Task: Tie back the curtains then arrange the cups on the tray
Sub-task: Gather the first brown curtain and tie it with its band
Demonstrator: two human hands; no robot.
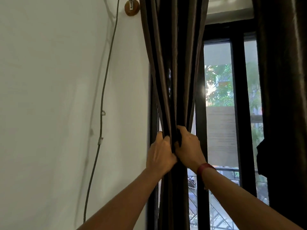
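Curtain [172, 80], dark and bunched, gripped by left hand [160, 152] and right hand [189, 147], hands touching

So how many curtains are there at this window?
2. The left curtain is bunched between the left hand and right hand; the right curtain hangs at the picture's right edge. More may be hidden beyond the frame.
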